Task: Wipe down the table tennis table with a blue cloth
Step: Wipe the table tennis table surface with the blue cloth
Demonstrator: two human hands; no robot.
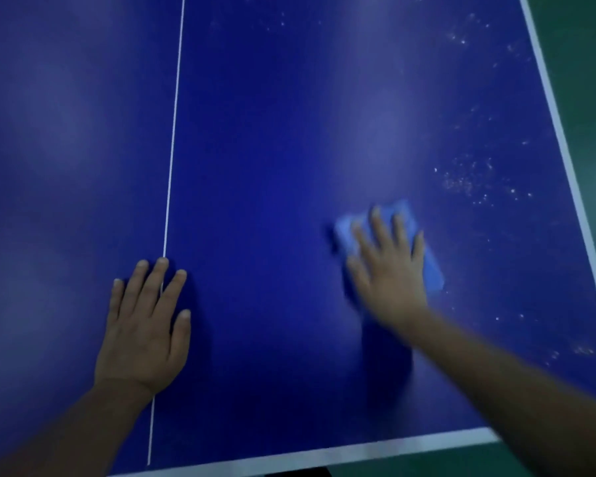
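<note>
- Plainly, one dark blue table tennis table [272,139] fills the view, with one folded light blue cloth [430,266] and two bare hands on it.
- One thin white centre line [174,132] runs from near to far, left of the middle of the view.
- Two broad white edge stripes [561,139] show: one along the right side, one along the near end; they meet at the near right corner.
- Beyond both stripes lies dark green floor [589,63].
- Many small white specks [461,182] are scattered over the right part of the surface, from the far end down towards the near right corner, some just right of the cloth.
- A broad stretch of bare blue surface lies between the centre line and the cloth, and far of both hands.
- The left hand [145,325] lies flat, palm down, fingers straight and slightly spread, across the centre line near the near end; it holds nothing.
- The right hand [389,266], blurred, presses flat on the cloth with fingers straight and spread; the cloth shows past the fingertips and on the hand's right side, well in from the right stripe.
</note>
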